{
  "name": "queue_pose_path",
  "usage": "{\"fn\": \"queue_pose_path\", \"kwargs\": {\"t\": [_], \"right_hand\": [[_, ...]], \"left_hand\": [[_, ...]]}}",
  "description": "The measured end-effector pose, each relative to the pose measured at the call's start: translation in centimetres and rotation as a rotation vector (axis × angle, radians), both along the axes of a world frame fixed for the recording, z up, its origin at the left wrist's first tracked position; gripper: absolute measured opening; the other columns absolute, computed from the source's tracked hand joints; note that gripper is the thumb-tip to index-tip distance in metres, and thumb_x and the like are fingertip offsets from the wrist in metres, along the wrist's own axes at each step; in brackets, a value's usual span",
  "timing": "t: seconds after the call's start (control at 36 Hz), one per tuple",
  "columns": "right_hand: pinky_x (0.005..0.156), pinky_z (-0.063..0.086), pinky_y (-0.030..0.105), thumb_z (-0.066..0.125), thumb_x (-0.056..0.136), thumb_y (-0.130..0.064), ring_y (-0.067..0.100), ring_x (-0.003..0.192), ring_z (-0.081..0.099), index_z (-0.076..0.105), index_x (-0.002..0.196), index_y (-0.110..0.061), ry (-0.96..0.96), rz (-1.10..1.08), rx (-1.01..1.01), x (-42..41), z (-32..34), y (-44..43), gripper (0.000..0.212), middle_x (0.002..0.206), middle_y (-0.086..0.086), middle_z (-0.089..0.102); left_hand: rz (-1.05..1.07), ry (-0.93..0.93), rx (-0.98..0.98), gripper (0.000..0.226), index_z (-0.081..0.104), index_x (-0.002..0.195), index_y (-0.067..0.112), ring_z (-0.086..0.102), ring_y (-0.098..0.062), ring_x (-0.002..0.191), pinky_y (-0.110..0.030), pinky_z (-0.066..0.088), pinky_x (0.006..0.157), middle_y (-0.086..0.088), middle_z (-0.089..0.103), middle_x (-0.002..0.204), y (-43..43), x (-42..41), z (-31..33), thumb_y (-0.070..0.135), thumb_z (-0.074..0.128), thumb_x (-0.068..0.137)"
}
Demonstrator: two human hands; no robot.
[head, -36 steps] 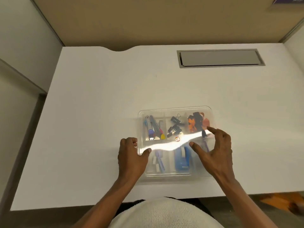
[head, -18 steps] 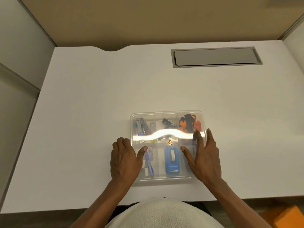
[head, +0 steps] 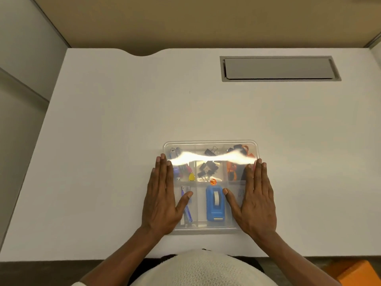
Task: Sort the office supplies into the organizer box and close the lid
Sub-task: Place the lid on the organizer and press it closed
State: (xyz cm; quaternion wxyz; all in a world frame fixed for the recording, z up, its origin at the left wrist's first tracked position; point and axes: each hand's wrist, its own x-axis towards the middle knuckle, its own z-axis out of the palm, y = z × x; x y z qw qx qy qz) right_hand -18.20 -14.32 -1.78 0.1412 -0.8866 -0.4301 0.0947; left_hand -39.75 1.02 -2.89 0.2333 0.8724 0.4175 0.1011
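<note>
A clear plastic organizer box (head: pixel 210 143) lies near the front edge of the white desk, its transparent lid down over the compartments and catching a bright glare. Inside I see a blue tape dispenser (head: pixel 215 203), black binder clips (head: pixel 207 168), orange and black items (head: pixel 235 168) at the back right, and pens with a yellow piece (head: pixel 191 176) at the back left. My left hand (head: pixel 162 201) lies flat on the lid's left side, fingers straight. My right hand (head: pixel 255 201) lies flat on the right side. Neither hand grips anything.
The white desk (head: pixel 115 120) stretches behind and to both sides of the box. A grey cable-hatch cover (head: pixel 279 68) is set in the back right. An orange object (head: pixel 358 274) sits on the floor at the lower right.
Both hands went from curled at the box's front corners to lying flat on the lid, fingers stretched forward. The lid's glare band shifted toward the back.
</note>
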Motion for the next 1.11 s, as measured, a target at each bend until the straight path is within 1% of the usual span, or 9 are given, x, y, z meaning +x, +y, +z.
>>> {"fn": "queue_pose_path", "kwargs": {"t": [0.22,0.31,0.39,0.5,0.58,0.72,0.83,0.97,1.11], "right_hand": [[0.129,0.017,0.051,0.047,0.091,-0.071,0.024,0.161,-0.002,-0.001,0.164,-0.017,0.011,0.004,0.007,0.1,-0.3,0.5,0.103,0.173,0.006,-0.005],[0.127,0.023,0.051,0.053,0.087,-0.073,0.028,0.16,0.008,0.005,0.165,-0.018,0.024,-0.002,0.025,0.7,-0.1,1.1,0.106,0.173,0.01,0.005],[0.123,0.03,0.051,0.052,0.087,-0.075,0.034,0.158,0.018,0.006,0.164,-0.021,0.05,0.017,0.059,1.7,0.1,1.9,0.105,0.172,0.014,0.012],[0.125,0.025,0.054,0.048,0.09,-0.074,0.033,0.16,0.004,0.01,0.163,-0.007,-0.017,0.158,0.07,3.8,-0.3,2.5,0.106,0.173,0.015,0.0],[0.127,0.019,0.053,0.047,0.09,-0.074,0.03,0.16,-0.003,0.005,0.163,-0.007,-0.044,0.223,0.041,4.4,0.0,3.2,0.109,0.173,0.012,-0.005],[0.128,0.017,0.053,0.05,0.087,-0.076,0.03,0.16,-0.005,0.005,0.163,-0.006,-0.045,0.248,0.047,4.7,0.1,3.5,0.112,0.173,0.013,-0.007],[0.127,0.019,0.057,0.04,0.084,-0.084,0.031,0.16,-0.001,0.009,0.163,-0.007,-0.026,0.252,0.07,4.5,-0.2,3.5,0.114,0.173,0.012,-0.003],[0.127,0.017,0.056,0.03,0.083,-0.089,0.031,0.16,-0.005,0.007,0.164,-0.011,-0.036,0.265,-0.002,4.5,-0.4,3.9,0.115,0.173,0.013,-0.006],[0.127,0.017,0.055,0.036,0.083,-0.087,0.032,0.16,-0.006,0.009,0.164,-0.011,-0.023,0.263,-0.003,4.6,-0.3,4.0,0.114,0.173,0.013,-0.006]], "left_hand": [[-0.063,0.086,-0.004,0.099,0.006,0.166,0.008,0.0,-0.025,0.164,-0.055,0.028,0.127,-0.006,-0.006,0.176,0.6,-0.3,-0.1,0.074,0.033,0.097],[-0.08,0.131,0.041,0.099,0.002,0.166,0.007,-0.002,-0.026,0.164,-0.053,0.025,0.129,-0.008,-0.008,0.176,0.7,-0.1,-0.1,0.074,0.03,0.098],[-0.083,0.167,0.078,0.1,0.0,0.165,0.005,-0.005,-0.026,0.164,-0.051,0.02,0.131,-0.009,-0.01,0.175,0.8,-0.1,-0.1,0.071,0.037,0.099],[-0.087,0.162,0.076,0.101,0.001,0.165,0.005,-0.006,-0.025,0.163,-0.048,0.016,0.131,-0.01,-0.01,0.175,0.6,0.1,-0.1,0.07,0.039,0.098],[-0.089,0.176,0.08,0.1,0.001,0.165,0.005,-0.007,-0.025,0.163,-0.048,0.015,0.132,-0.01,-0.01,0.175,0.5,-0.1,-0.1,0.07,0.037,0.098],[-0.094,0.184,0.072,0.1,0.0,0.165,0.005,-0.006,-0.025,0.163,-0.049,0.016,0.132,-0.01,-0.011,0.175,0.5,0.1,0.0,0.072,0.034,0.098],[-0.091,0.165,0.069,0.1,0.001,0.165,0.005,-0.005,-0.026,0.164,-0.049,0.017,0.131,-0.01,-0.009,0.176,0.4,0.1,-0.1,0.071,0.035,0.098],[-0.08,0.154,0.063,0.101,0.002,0.166,0.006,-0.003,-0.027,0.164,-0.052,0.019,0.131,-0.01,-0.008,0.176,0.5,0.0,-0.2,0.071,0.038,0.098],[-0.105,0.227,0.086,0.102,0.002,0.165,0.005,-0.005,-0.028,0.163,-0.046,0.008,0.131,-0.011,-0.009,0.175,0.9,0.1,-0.3,0.075,0.029,0.097]]}}
